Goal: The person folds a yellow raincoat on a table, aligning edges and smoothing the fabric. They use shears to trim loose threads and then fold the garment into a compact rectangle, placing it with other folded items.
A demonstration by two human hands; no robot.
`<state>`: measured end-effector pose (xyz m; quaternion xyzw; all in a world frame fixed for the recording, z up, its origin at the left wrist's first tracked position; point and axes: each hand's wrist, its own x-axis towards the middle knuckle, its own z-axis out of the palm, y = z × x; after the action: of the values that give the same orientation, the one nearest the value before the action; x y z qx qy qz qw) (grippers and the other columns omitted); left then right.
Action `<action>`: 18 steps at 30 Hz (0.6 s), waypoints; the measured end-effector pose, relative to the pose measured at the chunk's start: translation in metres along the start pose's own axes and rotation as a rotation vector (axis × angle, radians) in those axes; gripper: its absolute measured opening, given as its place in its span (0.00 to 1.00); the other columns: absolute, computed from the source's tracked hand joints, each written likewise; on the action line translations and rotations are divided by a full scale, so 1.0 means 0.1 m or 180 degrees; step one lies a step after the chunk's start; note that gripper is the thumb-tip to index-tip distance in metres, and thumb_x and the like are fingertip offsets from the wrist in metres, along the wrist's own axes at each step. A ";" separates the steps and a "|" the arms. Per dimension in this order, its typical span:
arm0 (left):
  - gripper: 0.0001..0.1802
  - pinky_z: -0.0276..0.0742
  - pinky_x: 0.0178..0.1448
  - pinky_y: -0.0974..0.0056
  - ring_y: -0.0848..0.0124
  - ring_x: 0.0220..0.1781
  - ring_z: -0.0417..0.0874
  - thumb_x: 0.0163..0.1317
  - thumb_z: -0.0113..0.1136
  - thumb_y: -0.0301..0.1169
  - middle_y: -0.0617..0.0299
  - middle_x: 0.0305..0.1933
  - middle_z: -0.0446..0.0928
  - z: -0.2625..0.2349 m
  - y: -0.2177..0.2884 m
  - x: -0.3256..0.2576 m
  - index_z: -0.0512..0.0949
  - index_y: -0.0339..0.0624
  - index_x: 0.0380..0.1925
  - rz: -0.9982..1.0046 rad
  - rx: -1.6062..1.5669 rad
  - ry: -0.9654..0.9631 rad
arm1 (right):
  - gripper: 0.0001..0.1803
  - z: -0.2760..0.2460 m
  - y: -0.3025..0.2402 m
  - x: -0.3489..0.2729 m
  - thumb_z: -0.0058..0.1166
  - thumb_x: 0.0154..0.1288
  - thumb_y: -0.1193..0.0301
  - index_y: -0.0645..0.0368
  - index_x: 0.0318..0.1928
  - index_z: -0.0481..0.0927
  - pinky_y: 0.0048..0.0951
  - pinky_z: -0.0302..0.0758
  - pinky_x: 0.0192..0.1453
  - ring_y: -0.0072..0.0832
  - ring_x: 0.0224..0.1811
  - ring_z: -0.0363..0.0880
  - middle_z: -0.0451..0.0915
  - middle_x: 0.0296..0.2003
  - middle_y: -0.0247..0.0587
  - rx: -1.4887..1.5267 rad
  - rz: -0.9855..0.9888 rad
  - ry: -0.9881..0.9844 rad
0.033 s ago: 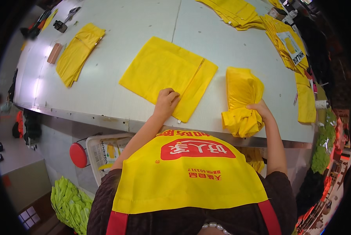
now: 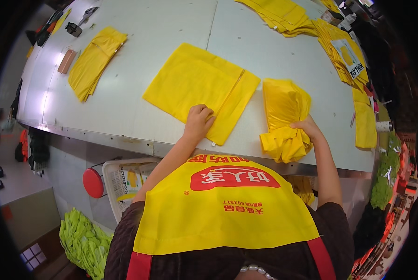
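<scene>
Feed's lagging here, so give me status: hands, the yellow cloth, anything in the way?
Left hand pressing flat yellow cloth. Right hand gripping bunched yellow bundle at table edge. Nothing between them.

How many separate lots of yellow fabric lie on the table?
5: a flat sheet under the left hand; a bundle gripped by the right hand; a folded stack far left; a pile at the top; stacks along the right edge. More may be hidden there.
</scene>
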<state>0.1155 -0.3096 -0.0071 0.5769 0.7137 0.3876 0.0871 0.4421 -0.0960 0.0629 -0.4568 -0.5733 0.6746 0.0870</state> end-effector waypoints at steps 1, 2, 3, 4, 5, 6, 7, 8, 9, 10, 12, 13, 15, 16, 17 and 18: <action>0.09 0.68 0.51 0.58 0.55 0.46 0.71 0.52 0.60 0.28 0.52 0.40 0.74 -0.02 0.05 0.00 0.78 0.36 0.33 0.0000 0.0116 0.0036 | 0.40 0.09 -0.11 0.04 0.59 0.42 0.77 0.63 0.60 0.61 0.30 0.63 0.61 0.33 0.58 0.67 0.70 0.55 0.41 -0.0152 -0.0075 -0.0114; 0.09 0.68 0.51 0.58 0.55 0.46 0.71 0.52 0.60 0.28 0.52 0.40 0.74 -0.02 0.06 0.01 0.78 0.36 0.33 0.0049 0.0165 0.0023 | 0.40 0.17 -0.20 0.08 0.59 0.41 0.77 0.63 0.60 0.61 0.30 0.63 0.62 0.33 0.58 0.67 0.69 0.55 0.40 -0.0227 -0.0214 -0.0194; 0.09 0.69 0.50 0.58 0.55 0.46 0.72 0.52 0.60 0.29 0.52 0.40 0.74 -0.03 0.06 0.01 0.77 0.36 0.32 0.0087 0.0213 0.0016 | 0.41 0.25 -0.29 0.11 0.59 0.40 0.76 0.63 0.60 0.61 0.30 0.63 0.62 0.33 0.58 0.66 0.69 0.56 0.40 -0.0310 -0.0349 -0.0285; 0.09 0.69 0.49 0.58 0.55 0.45 0.72 0.52 0.60 0.29 0.52 0.39 0.74 -0.02 0.06 0.02 0.77 0.36 0.32 0.0131 0.0257 0.0002 | 0.42 0.32 -0.37 0.14 0.60 0.39 0.76 0.63 0.60 0.61 0.30 0.62 0.62 0.33 0.59 0.66 0.69 0.56 0.40 -0.0386 -0.0483 -0.0366; 0.08 0.70 0.47 0.58 0.54 0.43 0.72 0.51 0.60 0.29 0.52 0.38 0.74 0.02 0.04 0.02 0.76 0.37 0.30 0.0150 0.0310 0.0043 | 0.41 0.38 -0.44 0.18 0.60 0.38 0.74 0.63 0.59 0.62 0.29 0.63 0.61 0.33 0.58 0.67 0.70 0.55 0.41 -0.0619 -0.0540 -0.0336; 0.07 0.70 0.45 0.58 0.54 0.41 0.73 0.51 0.59 0.28 0.51 0.37 0.74 0.06 0.01 0.01 0.76 0.37 0.28 0.0165 0.0377 0.0090 | 0.41 0.44 -0.52 0.23 0.61 0.38 0.73 0.63 0.58 0.63 0.29 0.64 0.60 0.33 0.57 0.68 0.71 0.54 0.43 -0.0850 -0.0608 -0.0318; 0.06 0.71 0.43 0.58 0.53 0.39 0.73 0.50 0.59 0.28 0.51 0.36 0.74 0.08 -0.01 0.02 0.75 0.37 0.26 0.0197 0.0432 0.0126 | 0.40 0.51 -0.59 0.25 0.61 0.38 0.71 0.63 0.57 0.65 0.28 0.65 0.59 0.33 0.56 0.70 0.72 0.52 0.44 -0.1074 -0.0673 -0.0275; 0.05 0.71 0.43 0.60 0.56 0.38 0.73 0.52 0.58 0.28 0.52 0.35 0.74 0.08 -0.04 0.03 0.75 0.37 0.26 -0.0082 0.0352 0.0116 | 0.38 0.61 -0.70 0.25 0.61 0.38 0.71 0.63 0.55 0.66 0.30 0.67 0.57 0.35 0.53 0.72 0.74 0.50 0.45 -0.1464 -0.0680 -0.0308; 0.05 0.71 0.42 0.61 0.58 0.37 0.74 0.54 0.56 0.28 0.53 0.33 0.74 0.08 -0.06 0.05 0.74 0.37 0.27 -0.0366 0.0269 0.0105 | 0.36 0.73 -0.83 0.25 0.61 0.38 0.71 0.62 0.54 0.68 0.31 0.69 0.55 0.37 0.51 0.74 0.76 0.47 0.46 -0.1855 -0.0681 -0.0342; 0.05 0.71 0.41 0.63 0.61 0.36 0.74 0.56 0.54 0.28 0.54 0.32 0.74 0.08 -0.07 0.08 0.74 0.37 0.28 -0.0632 0.0175 0.0090 | 0.34 0.84 -0.90 0.25 0.61 0.38 0.71 0.61 0.52 0.70 0.33 0.70 0.53 0.40 0.48 0.75 0.77 0.45 0.47 -0.2247 -0.0680 -0.0357; 0.06 0.69 0.39 0.67 0.68 0.33 0.72 0.60 0.51 0.28 0.59 0.31 0.73 0.03 -0.17 0.16 0.72 0.36 0.30 -0.1410 -0.1336 0.0641 | 0.30 1.08 -0.97 0.31 0.60 0.37 0.70 0.62 0.47 0.71 0.36 0.72 0.48 0.44 0.43 0.76 0.78 0.40 0.52 -0.3563 -0.0846 -0.0719; 0.06 0.69 0.37 0.68 0.72 0.32 0.71 0.61 0.50 0.29 0.61 0.30 0.72 -0.02 -0.20 0.20 0.72 0.36 0.31 -0.1775 -0.2094 0.0908 | 0.29 1.12 -0.99 0.34 0.60 0.37 0.69 0.62 0.45 0.72 0.38 0.73 0.46 0.47 0.41 0.76 0.78 0.37 0.54 -0.4215 -0.0927 -0.0891; 0.06 0.66 0.37 0.73 0.78 0.32 0.67 0.64 0.47 0.29 0.67 0.29 0.69 -0.07 -0.21 0.16 0.70 0.36 0.34 -0.1538 -0.2220 0.0873 | 0.26 1.19 -0.89 0.48 0.60 0.37 0.67 0.62 0.42 0.71 0.43 0.73 0.41 0.51 0.38 0.75 0.77 0.33 0.56 -0.4598 -0.1341 -0.1365; 0.06 0.66 0.37 0.73 0.79 0.32 0.67 0.64 0.47 0.28 0.67 0.29 0.69 -0.07 -0.19 0.13 0.69 0.37 0.34 -0.1454 -0.2107 0.0814 | 0.27 1.32 -0.99 0.44 0.60 0.38 0.67 0.61 0.43 0.71 0.42 0.73 0.42 0.50 0.38 0.75 0.78 0.34 0.55 -0.4656 -0.1335 -0.1565; 0.06 0.66 0.37 0.73 0.79 0.32 0.67 0.64 0.47 0.28 0.67 0.29 0.69 -0.08 -0.18 0.10 0.69 0.37 0.34 -0.1369 -0.1995 0.0755 | 0.27 1.42 -1.06 0.43 0.60 0.38 0.67 0.60 0.44 0.71 0.42 0.73 0.42 0.49 0.39 0.76 0.78 0.34 0.54 -0.4711 -0.1328 -0.1766; 0.05 0.65 0.36 0.75 0.80 0.31 0.66 0.64 0.48 0.28 0.67 0.29 0.68 -0.08 -0.13 0.09 0.69 0.37 0.34 -0.1476 -0.2222 0.0866 | 0.28 1.46 -1.06 0.44 0.60 0.39 0.67 0.60 0.45 0.71 0.42 0.73 0.42 0.49 0.39 0.75 0.78 0.35 0.54 -0.4718 -0.1459 -0.1933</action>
<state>0.0982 -0.3059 -0.0075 0.2812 0.6556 0.6481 0.2667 0.2690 -0.1344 0.1198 -0.0658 -0.9462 0.1818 -0.2594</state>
